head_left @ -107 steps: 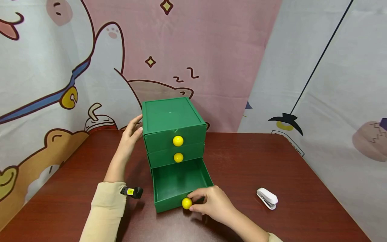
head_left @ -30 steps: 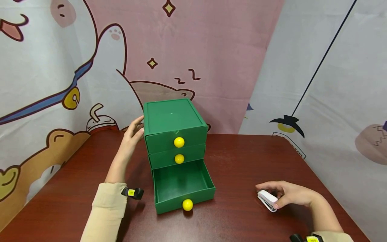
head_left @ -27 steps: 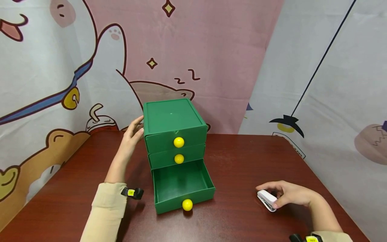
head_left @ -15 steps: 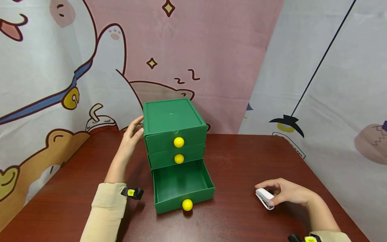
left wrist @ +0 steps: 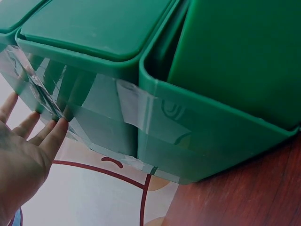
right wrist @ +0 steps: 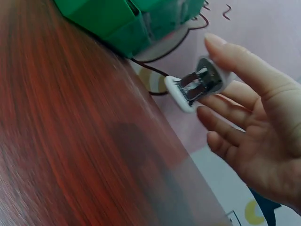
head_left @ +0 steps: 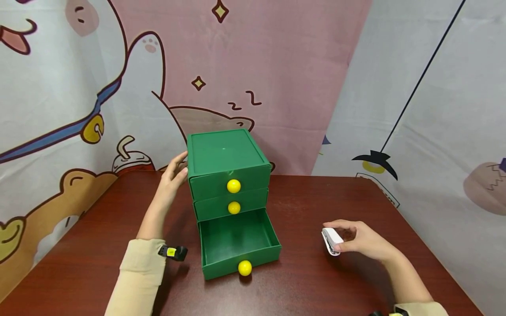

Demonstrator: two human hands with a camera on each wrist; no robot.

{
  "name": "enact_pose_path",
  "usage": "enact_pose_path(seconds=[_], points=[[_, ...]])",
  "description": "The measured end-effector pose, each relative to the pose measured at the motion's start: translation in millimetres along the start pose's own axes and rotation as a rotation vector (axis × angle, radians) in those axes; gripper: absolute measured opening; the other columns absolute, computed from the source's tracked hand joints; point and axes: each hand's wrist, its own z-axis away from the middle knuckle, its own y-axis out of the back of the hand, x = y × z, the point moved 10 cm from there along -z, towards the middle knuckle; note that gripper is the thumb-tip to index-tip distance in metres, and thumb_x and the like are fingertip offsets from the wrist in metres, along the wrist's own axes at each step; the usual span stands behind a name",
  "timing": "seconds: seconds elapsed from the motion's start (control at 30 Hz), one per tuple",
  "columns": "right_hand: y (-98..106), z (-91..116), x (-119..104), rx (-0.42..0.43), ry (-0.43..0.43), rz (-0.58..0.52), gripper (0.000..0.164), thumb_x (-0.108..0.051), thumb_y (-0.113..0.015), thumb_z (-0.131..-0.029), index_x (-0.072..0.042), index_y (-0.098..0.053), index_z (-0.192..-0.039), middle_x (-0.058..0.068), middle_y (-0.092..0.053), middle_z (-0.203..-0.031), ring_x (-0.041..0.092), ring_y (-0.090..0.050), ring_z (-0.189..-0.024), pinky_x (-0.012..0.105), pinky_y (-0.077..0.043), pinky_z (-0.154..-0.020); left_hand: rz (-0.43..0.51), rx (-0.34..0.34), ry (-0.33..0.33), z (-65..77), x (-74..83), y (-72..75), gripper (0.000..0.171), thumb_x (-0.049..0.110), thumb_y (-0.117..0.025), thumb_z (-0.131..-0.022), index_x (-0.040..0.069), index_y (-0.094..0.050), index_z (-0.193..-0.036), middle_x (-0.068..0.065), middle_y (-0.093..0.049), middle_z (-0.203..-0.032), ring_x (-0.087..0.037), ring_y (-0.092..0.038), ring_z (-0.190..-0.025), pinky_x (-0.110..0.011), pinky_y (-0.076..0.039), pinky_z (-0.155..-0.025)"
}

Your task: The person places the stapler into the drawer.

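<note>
A green drawer cabinet (head_left: 225, 153) with yellow ball knobs stands on the table, its bottom drawer (head_left: 237, 232) pulled out and bare inside. My left hand (head_left: 170, 177) rests on the cabinet's left side. In the left wrist view, the fingertips of that left hand (left wrist: 28, 150) touch the taped green side with fingers nearly straight. Right of the cabinet, my right hand (head_left: 357, 239) pinches a small white stapler (head_left: 332, 241) between thumb and fingers. The right wrist view shows the stapler (right wrist: 181, 94) held above the table top, its end toward the camera.
The dark red-brown table (head_left: 300, 281) spreads under everything, with bare wood between the drawer and the right hand. A printed cartoon curtain (head_left: 292, 87) hangs behind it. A black strap device (head_left: 173, 252) is on the left wrist.
My right hand has left the bottom drawer's knob, taken hold of the stapler at the right, and lifted it leftward toward the cabinet. The left hand has stayed at the cabinet's side.
</note>
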Motion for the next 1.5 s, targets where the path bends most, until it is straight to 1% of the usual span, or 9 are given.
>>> enact_pose_path(seconds=[0.1, 0.23, 0.3, 0.5, 0.7, 0.93, 1.1, 1.23, 1.5], points=[[1, -4, -10, 0.071, 0.035, 0.025, 0.049, -0.006, -0.075, -0.080, -0.006, -0.061, -0.127, 0.017, -0.059, -0.114, 0.020, -0.059, -0.090, 0.033, -0.051, -0.066, -0.005, -0.002, 0.001, -0.1, 0.2, -0.5, 0.051, 0.020, -0.043, -0.102, 0.013, -0.030, -0.151, -0.017, -0.034, -0.148, -0.026, -0.035, -0.134, -0.055, -0.027, -0.104], [0, -9, -24, 0.135, 0.090, 0.044, 0.050, -0.005, -0.077, -0.079, -0.003, -0.061, -0.126, 0.015, -0.059, -0.113, 0.020, -0.059, -0.087, 0.033, -0.050, -0.063, -0.008, -0.002, 0.004, -0.5, -0.4, -0.3, 0.051, 0.020, -0.042, -0.102, 0.013, -0.029, -0.151, -0.015, -0.035, -0.148, -0.026, -0.035, -0.134, -0.055, -0.027, -0.104], [-1, -11, -32, 0.158, 0.110, 0.047, 0.050, -0.004, -0.077, -0.078, -0.003, -0.061, -0.125, 0.014, -0.060, -0.113, 0.021, -0.059, -0.084, 0.033, -0.050, -0.062, -0.005, 0.000, 0.007, -0.5, -1.1, 0.2, 0.051, 0.020, -0.042, -0.102, 0.013, -0.030, -0.151, -0.014, -0.036, -0.147, -0.025, -0.035, -0.134, -0.054, -0.027, -0.104], [-6, -19, -51, 0.220, 0.129, 0.074, 0.051, -0.007, -0.080, -0.077, -0.009, -0.063, -0.124, 0.010, -0.060, -0.115, 0.022, -0.058, -0.084, 0.032, -0.050, -0.063, -0.004, -0.002, 0.008, -0.2, -2.2, 0.6, 0.051, 0.022, -0.043, -0.102, 0.014, -0.029, -0.151, -0.014, -0.035, -0.148, -0.026, -0.033, -0.135, -0.055, -0.026, -0.104], [-15, -29, -69, 0.257, 0.170, 0.079, 0.051, -0.007, -0.081, -0.075, -0.009, -0.064, -0.124, 0.008, -0.062, -0.113, 0.021, -0.058, -0.083, 0.032, -0.050, -0.062, -0.010, -0.004, 0.006, 0.0, -3.0, 0.3, 0.051, 0.022, -0.042, -0.103, 0.014, -0.029, -0.152, -0.014, -0.034, -0.149, -0.026, -0.033, -0.135, -0.055, -0.026, -0.104], [-29, -40, -87, 0.266, 0.186, 0.073, 0.052, -0.008, -0.081, -0.076, -0.010, -0.064, -0.125, 0.006, -0.061, -0.115, 0.023, -0.057, -0.084, 0.031, -0.049, -0.064, -0.012, -0.008, 0.005, -0.3, -3.1, -0.2, 0.051, 0.022, -0.042, -0.103, 0.014, -0.029, -0.152, -0.014, -0.033, -0.149, -0.027, -0.033, -0.135, -0.055, -0.026, -0.104], [-43, -51, -94, 0.257, 0.191, 0.039, 0.054, -0.009, -0.083, -0.074, -0.011, -0.064, -0.125, 0.005, -0.062, -0.115, 0.025, -0.057, -0.088, 0.032, -0.049, -0.071, -0.014, -0.011, 0.002, -0.4, -1.8, -0.8, 0.051, 0.021, -0.042, -0.103, 0.014, -0.028, -0.152, -0.013, -0.033, -0.149, -0.028, -0.032, -0.136, -0.055, -0.026, -0.104], [-54, -59, -99, 0.252, 0.211, 0.008, 0.054, -0.010, -0.083, -0.074, -0.013, -0.065, -0.125, 0.004, -0.062, -0.116, 0.026, -0.057, -0.089, 0.032, -0.049, -0.073, -0.015, -0.012, 0.002, -0.6, -1.3, -0.8, 0.051, 0.020, -0.041, -0.103, 0.014, -0.028, -0.152, -0.013, -0.033, -0.150, -0.029, -0.031, -0.136, -0.055, -0.026, -0.105], [-79, -75, -105, 0.204, 0.202, -0.040, 0.055, -0.012, -0.083, -0.074, -0.010, -0.064, -0.126, 0.003, -0.061, -0.119, 0.025, -0.058, -0.092, 0.037, -0.050, -0.077, -0.007, -0.012, 0.002, -0.9, -1.3, -0.4, 0.051, 0.020, -0.042, -0.103, 0.014, -0.028, -0.152, -0.014, -0.032, -0.149, -0.028, -0.032, -0.136, -0.055, -0.025, -0.105]])
